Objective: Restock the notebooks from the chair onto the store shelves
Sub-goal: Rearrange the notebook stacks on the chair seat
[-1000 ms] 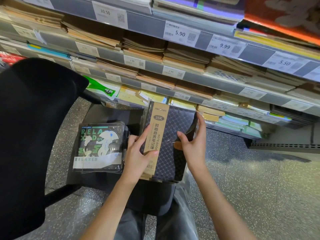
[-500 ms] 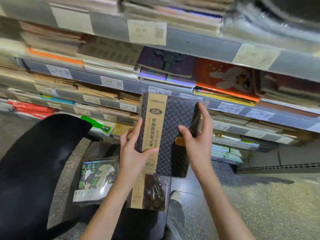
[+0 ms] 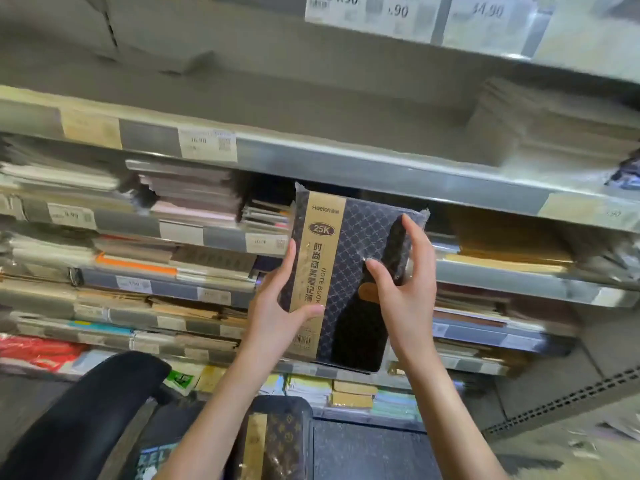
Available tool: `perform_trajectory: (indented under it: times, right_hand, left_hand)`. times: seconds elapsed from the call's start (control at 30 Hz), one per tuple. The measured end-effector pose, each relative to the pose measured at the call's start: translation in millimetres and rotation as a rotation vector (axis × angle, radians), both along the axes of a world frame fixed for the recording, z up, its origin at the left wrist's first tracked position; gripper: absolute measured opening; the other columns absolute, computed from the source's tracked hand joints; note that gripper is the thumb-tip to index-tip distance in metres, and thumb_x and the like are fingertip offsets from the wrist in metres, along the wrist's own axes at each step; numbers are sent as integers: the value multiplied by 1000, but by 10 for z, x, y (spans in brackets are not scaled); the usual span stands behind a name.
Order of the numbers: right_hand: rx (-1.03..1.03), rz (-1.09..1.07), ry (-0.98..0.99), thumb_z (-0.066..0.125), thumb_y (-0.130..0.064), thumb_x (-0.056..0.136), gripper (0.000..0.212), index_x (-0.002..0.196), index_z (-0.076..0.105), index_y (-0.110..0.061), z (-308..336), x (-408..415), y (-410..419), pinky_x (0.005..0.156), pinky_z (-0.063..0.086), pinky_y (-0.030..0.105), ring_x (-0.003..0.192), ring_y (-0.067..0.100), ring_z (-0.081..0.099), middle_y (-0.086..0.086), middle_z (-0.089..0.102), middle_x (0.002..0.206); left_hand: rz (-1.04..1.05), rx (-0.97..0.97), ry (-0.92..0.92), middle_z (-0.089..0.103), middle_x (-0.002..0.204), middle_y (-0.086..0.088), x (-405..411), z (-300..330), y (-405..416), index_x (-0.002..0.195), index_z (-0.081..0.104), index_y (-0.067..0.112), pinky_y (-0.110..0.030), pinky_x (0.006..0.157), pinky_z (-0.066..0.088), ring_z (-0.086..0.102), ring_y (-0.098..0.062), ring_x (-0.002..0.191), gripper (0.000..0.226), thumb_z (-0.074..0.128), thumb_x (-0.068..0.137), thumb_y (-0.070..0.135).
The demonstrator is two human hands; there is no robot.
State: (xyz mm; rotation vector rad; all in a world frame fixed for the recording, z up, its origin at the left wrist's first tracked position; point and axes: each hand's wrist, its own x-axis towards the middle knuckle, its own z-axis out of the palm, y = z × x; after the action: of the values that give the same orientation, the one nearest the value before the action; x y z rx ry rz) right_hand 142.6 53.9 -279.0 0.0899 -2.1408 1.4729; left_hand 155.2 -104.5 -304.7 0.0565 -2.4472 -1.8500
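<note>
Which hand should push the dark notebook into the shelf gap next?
Probably right. The right hand has its fingers along the far edge of the dark notebook, reaching nearest its top by the shelf gap. The left hand grips lower, at the gold band; better for steadying.

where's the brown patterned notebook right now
In the head view it lies bottom centre on the chair, the brown patterned notebook just below the dark quilted notebook held by both hands.
</note>
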Motion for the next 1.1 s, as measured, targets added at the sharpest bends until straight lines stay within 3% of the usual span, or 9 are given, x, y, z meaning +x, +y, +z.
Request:
perform_trajectory:
  times: [0.1,0.27,0.4,0.5,0.6,0.8,0.9,1.0,1.1]
  right_hand:
    - [20,-9,61,65,-11,85,64,137,36,-31,385,-4,71,113,29,34,132,-1,30,-11,36,143]
    - [32,-39,163,66,-11,83,65,137,37,-32,972,-33,192,111,31,43,133,5,32,-10,39,142]
    - [45,-49,237,66,-12,84,66,137,35,-35,1445,-74,337,112,30,43,133,2,30,-13,37,142]
    - [63,-68,285,66,-14,84,66,137,35,-38,1813,-152,480,110,32,43,132,2,32,-19,37,139]
    - [102,-81,350,66,-11,83,65,139,37,-29,2180,-274,642,112,31,38,132,3,34,-14,39,140]
    - [140,-81,317,65,-13,85,61,139,38,-23,2621,-609,902,112,28,33,134,10,32,-4,40,142]
    - [129,-107,294,66,-14,84,61,139,41,-21,2764,-779,1016,109,30,29,132,9,35,-1,43,142]
    - [123,-98,251,66,-17,84,60,139,42,-18,2858,-895,1086,102,32,22,121,0,36,1,44,141]
    - [119,-92,211,68,-21,83,61,138,43,-17,2938,-1022,1108,101,42,36,120,10,44,5,45,137]
  left_hand:
    - [-17,-33,58,35,143,18,-27,394,87,114,1,78,-47,108,28,31,-8,133,105,73,75,12]
    - [-60,-32,163,41,138,17,-99,941,183,117,1,77,-48,108,30,37,-4,126,103,71,76,13]
    - [-69,-54,274,46,125,18,-180,1414,296,121,3,73,-37,106,32,40,1,113,101,74,75,17]
    - [-110,-68,345,44,129,15,-257,1797,419,121,0,72,-42,107,31,38,-1,117,101,73,76,18]
    - [-129,-78,372,43,131,4,-378,2147,556,121,-1,69,-46,105,34,39,-5,114,99,71,77,18]
    - [-164,-126,450,48,133,3,-739,2537,782,130,-3,63,-43,103,38,46,-9,116,98,71,78,24]
    - [-152,-110,501,51,131,9,-890,2660,865,139,9,54,-32,100,40,46,-4,114,92,72,77,25]
    - [-99,-107,552,49,135,14,-977,2747,929,141,28,44,-11,81,44,49,-2,111,81,73,77,27]
    - [2,-115,565,34,149,4,-1045,2780,959,135,39,44,-37,97,45,40,-19,131,73,75,73,30]
